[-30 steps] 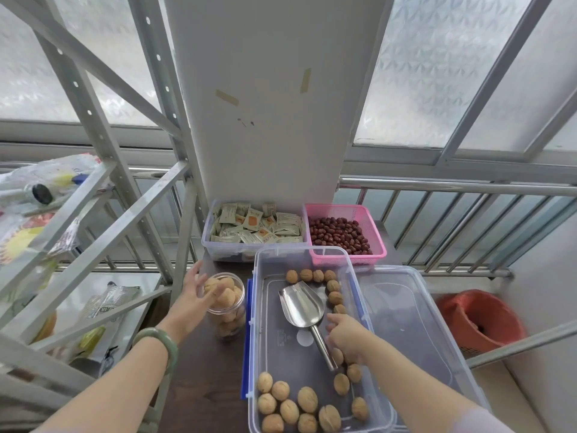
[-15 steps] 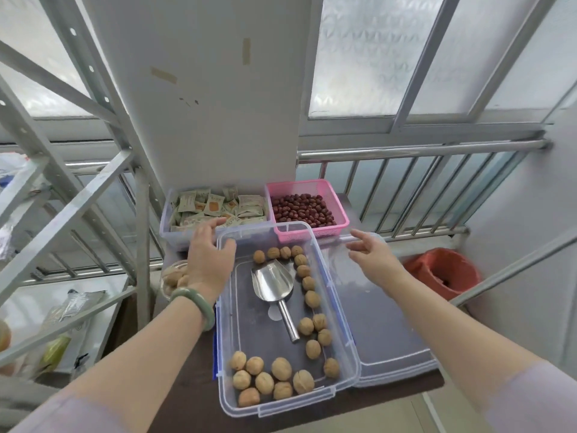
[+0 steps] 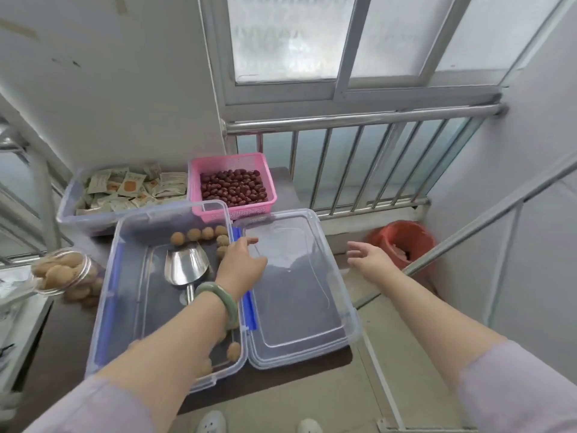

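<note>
while left hand [image 3: 242, 265] and right hand [image 3: 370, 259] hover slack by lid [image 3: 296, 307], dark table [image 3: 65, 339], perhaps balcony railing [image 3: 359, 118]

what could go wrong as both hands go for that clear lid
The lid seems to overhang the table's right edge, so a nudge from the right hand could tip it off. The left hand reaches across the bin, so its forearm could knock the scoop or walnuts.

The left hand [image 3: 242, 265] has left the jar [image 3: 62, 271] and crossed the box [image 3: 104, 307]; it is now over the left edge of the lid [image 3: 296, 295]. The right hand [image 3: 370, 257] has released the scoop [image 3: 186, 265] and moved beyond the lid's right edge, fingers relaxed.
</note>
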Available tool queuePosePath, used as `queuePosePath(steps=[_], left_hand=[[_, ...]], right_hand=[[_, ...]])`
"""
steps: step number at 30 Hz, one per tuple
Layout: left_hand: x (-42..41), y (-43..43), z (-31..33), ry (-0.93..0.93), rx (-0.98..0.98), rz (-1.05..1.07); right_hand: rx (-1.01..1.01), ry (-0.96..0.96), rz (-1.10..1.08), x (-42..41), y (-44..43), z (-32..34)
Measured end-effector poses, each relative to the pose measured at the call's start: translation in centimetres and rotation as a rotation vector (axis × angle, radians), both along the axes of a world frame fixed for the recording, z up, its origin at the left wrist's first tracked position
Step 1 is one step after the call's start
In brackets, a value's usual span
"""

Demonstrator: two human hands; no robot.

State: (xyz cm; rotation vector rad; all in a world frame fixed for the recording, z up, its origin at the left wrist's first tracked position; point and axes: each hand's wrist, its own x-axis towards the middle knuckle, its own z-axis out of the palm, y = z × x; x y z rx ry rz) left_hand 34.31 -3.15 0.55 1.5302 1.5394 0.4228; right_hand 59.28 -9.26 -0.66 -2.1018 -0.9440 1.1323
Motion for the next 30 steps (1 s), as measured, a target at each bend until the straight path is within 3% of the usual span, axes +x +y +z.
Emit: queuePosePath(steps=[9, 14, 17, 20, 24, 30], left_hand=[[5.5, -3.3, -6.1, 0.267, -0.232, 0.001], [6.7, -4.4, -7.1, 0.405, -0.233, 0.02], [7.1, -4.5, -7.3, 0.404, -0.172, 0.057], [7.2, -4.5, -7.6, 0.399, -0.125, 0.12], [7.4, -4.5, -8.2, 0.298, -0.242, 0.261], [8.5, -4.7, -8.1, 0.157, -0.249, 0.343]], right_hand=[[-0.19, 0.149, 0.045, 2.7, 0.5, -7.3], [-0.235, 0.404, -0.058, 2.1, 1.3, -9.1], [-0.198, 0.503, -0.088, 2.1, 1.1, -9.1], [-0.152, 0.459, -0.103, 3.0, 0.4, -9.4], [-0.145, 0.461, -0.159, 5.2, -1.0, -10.4], [-0.107, 0.527, -0.193, 6.5, -2.7, -10.5]])
